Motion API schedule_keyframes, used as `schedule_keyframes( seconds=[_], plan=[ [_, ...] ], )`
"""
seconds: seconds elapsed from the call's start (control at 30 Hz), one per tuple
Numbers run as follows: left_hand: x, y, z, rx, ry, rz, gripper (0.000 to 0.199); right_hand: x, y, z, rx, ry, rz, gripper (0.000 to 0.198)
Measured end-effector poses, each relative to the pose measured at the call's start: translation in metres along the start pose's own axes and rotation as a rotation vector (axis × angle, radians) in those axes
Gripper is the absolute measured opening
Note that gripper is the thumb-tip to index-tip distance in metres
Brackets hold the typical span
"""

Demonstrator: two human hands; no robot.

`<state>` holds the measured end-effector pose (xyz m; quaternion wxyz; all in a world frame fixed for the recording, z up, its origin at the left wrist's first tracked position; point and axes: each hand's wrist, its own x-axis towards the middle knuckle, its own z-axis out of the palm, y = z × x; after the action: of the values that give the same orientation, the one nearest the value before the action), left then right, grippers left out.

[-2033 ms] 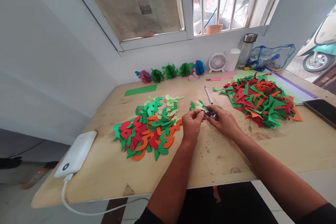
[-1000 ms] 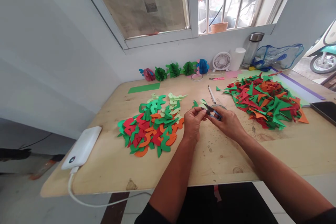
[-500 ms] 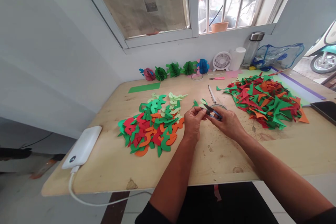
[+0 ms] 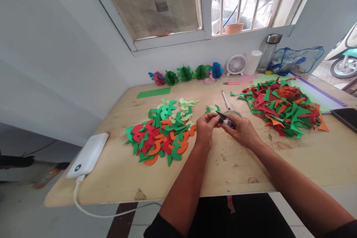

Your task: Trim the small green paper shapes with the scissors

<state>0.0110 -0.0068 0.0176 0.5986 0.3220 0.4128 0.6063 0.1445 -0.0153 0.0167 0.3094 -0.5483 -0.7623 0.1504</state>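
My right hand is closed around a pair of small snips with dark blades and bluish handles, held above the table and pointing up and left. Close against it, my left hand is closed in a pinch near the blades; what lies between its fingertips is too small and hidden to name. Just beyond the hands lie a few green paper shapes and a clear round dish, partly covered by my right hand. Left of my hands spreads a pile of curved paper cutouts in green, red and orange.
A heap of jagged paper scraps sits on the right, beside a phone. A pen and pink snips lie farther back. Several paper honeycomb figures and a small fan line the wall. A power bank sits front left.
The hands stay nearly in place, the snips' blades still by my left fingertips. The whole view has shifted very slightly.
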Motion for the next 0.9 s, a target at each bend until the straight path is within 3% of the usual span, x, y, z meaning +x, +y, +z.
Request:
schedule_keyframes(
  seconds=[0.27, 0.43, 0.6, 0.8, 0.9],
  plan=[
    [-0.001, 0.001, 0.001, -0.134, 0.013, -0.032, 0.015, 0.001, -0.005, -0.002, 0.058, -0.049, 0.003, 0.024],
    [0.002, 0.005, -0.004, -0.218, 0.096, -0.004, 0.016, 0.002, -0.005, -0.005, 0.049, -0.05, 0.03, 0.028],
    [0.003, 0.01, -0.006, -0.262, 0.132, -0.007, 0.019, 0.006, 0.006, -0.011, -0.108, -0.024, 0.136, 0.032],
    [-0.002, 0.005, -0.001, -0.187, 0.001, -0.029, 0.017, 0.009, 0.018, -0.013, -0.377, -0.101, 0.25, 0.029],
    [-0.004, 0.002, 0.001, -0.121, -0.061, -0.038, 0.016, 0.009, 0.025, -0.013, -0.411, -0.04, 0.214, 0.029]
  ],
)
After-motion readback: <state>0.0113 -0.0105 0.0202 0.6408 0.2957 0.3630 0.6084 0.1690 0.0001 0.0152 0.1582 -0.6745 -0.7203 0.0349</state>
